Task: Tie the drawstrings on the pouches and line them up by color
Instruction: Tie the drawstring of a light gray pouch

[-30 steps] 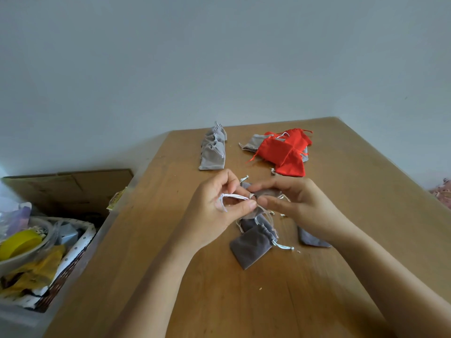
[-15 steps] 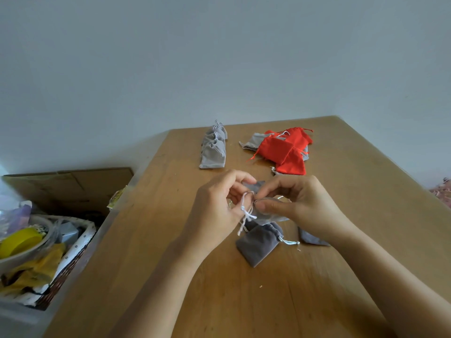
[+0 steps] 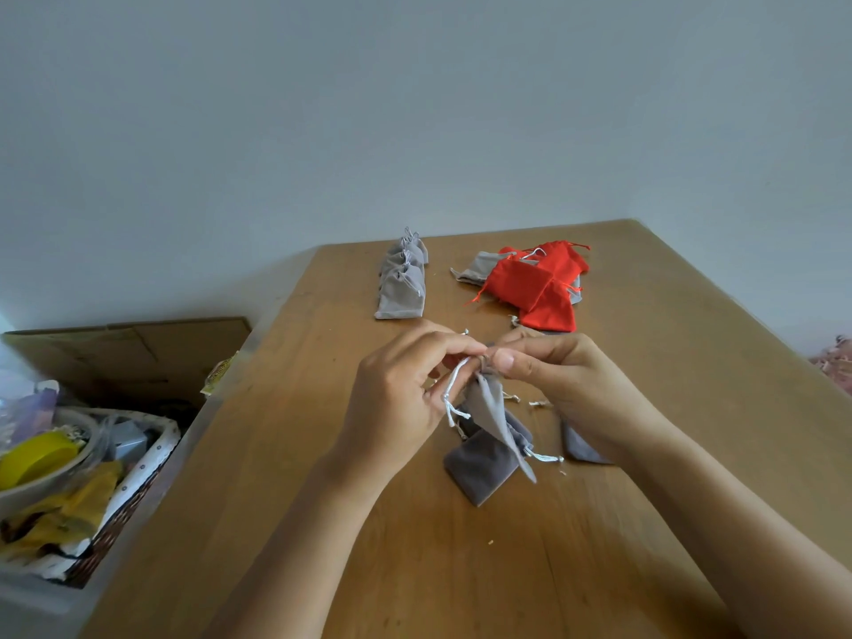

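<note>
Head view: grey pouch (image 3: pixel 491 408) is hanging mouth-up above the desk (image 3: pixel 322 454), long axis slanting down toward the person. Right hand (image 3: pixel 567 385) fingers (image 3: pixel 509 362) are clamping the gathered neck. Left hand (image 3: pixel 401 398) is pinching the white drawstring (image 3: pixel 454 389), which is looping down just left of the neck. Left hand is nearer the cord, so the tightening pull is likely going leftward. Grey pouch row (image 3: pixel 401 283) is lying well beyond.

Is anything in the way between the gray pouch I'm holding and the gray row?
Nothing visible. Only bare table lies between the held gray pouch and the gray row; the red pile sits to its right.
</note>
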Tool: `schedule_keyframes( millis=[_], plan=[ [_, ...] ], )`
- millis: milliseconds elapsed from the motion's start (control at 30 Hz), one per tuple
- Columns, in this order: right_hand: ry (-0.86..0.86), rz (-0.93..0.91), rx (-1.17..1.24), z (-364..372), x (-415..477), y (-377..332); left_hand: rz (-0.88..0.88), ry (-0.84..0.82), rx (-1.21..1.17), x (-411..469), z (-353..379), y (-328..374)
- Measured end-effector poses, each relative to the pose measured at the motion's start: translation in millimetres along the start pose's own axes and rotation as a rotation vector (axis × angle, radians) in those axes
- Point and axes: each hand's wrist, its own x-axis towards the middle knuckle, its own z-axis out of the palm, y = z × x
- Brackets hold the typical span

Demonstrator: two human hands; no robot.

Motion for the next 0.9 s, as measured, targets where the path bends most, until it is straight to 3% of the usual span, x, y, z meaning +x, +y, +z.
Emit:
schedule_keyframes(
  millis=[500, 733, 900],
  plan=[
    [0.134, -0.022, 0.069, 6.2, -3.4, -1.8, -0.024, 0.057, -0.111, -3.2, -0.8, -0.4],
    [0.180, -0.016, -0.054, 7.5, -0.4, -3.8, -0.076, 0.034, -0.120, -1.1, -5.3, 0.8],
    [0.238, -0.018, -0.296, 1.4, -0.6, -8.0, -0.243, -0.073, -0.257, 0.1, -13.6, 0.8]
  ],
)
